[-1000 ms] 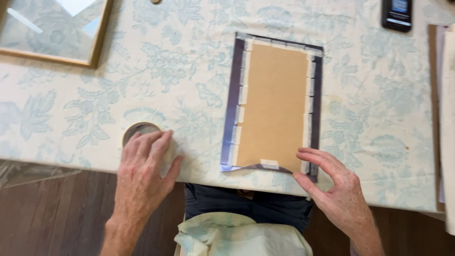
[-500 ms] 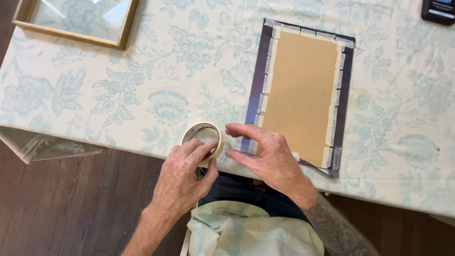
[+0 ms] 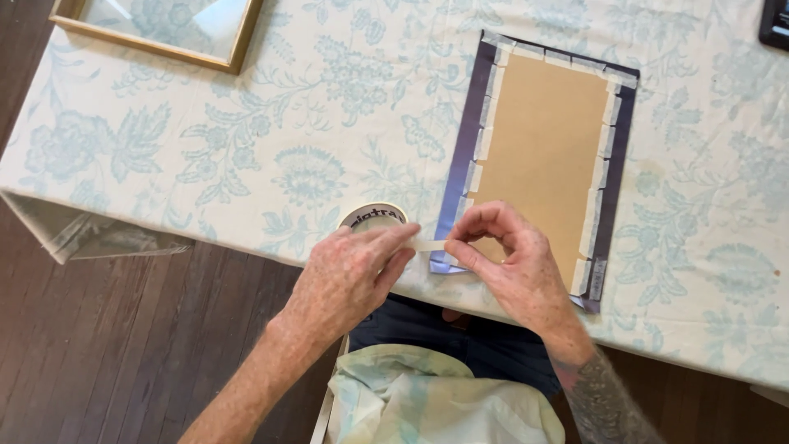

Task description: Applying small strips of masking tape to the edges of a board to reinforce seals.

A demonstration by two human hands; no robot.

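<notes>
From the head view, the left hand [image 3: 349, 275] clamps the tape roll [image 3: 374, 220] at six o'clock on the floral tablecloth [image 3: 246, 156]. At its three o'clock, the right hand [image 3: 509, 263] pinches the tape strip [image 3: 429, 244] before the taped brown board [image 3: 542, 156]. A gold frame [image 3: 164, 33] lies at eleven o'clock.

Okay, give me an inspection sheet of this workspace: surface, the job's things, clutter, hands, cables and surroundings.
Surface: table under a pale floral cloth.
Job's things: tape roll near the front edge; tape strip stretched between both hands; tan backing board in a dark border, taped along its edges.
Clutter: gold picture frame at far left; dark device at far right.
Hands: left hand on the roll, pinching the strip; right hand pinching its other end.
Cables: nothing seen.
Surroundings: dark wood floor.
</notes>
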